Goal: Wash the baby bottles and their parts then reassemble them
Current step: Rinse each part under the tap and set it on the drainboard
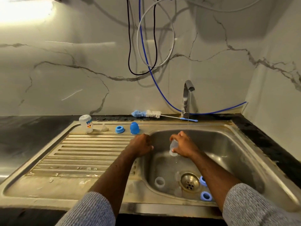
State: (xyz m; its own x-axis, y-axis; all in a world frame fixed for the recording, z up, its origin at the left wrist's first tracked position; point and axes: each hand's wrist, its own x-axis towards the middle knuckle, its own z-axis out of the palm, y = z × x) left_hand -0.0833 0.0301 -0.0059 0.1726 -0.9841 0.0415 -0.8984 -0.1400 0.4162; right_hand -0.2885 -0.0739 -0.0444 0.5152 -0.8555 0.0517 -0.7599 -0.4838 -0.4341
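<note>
Our grey-sleeved right hand (184, 145) grips a clear plastic bottle (173, 146) over the steel sink basin (228, 144); our left hand (141, 146) rests clenched on its rim

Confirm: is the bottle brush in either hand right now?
No. The bottle brush lies on the counter behind the sink, while the right hand holds a clear bottle and the left hand holds nothing.

- white marble-look wall panels with grey veins (68, 79), beyond both hands, wrapping the right corner
- black speckled stone countertop (24, 132), left of and behind the hands
- black, grey and blue cables (147, 51) hanging on the wall above the hands
- bright light glare (22, 12) at upper left
</note>
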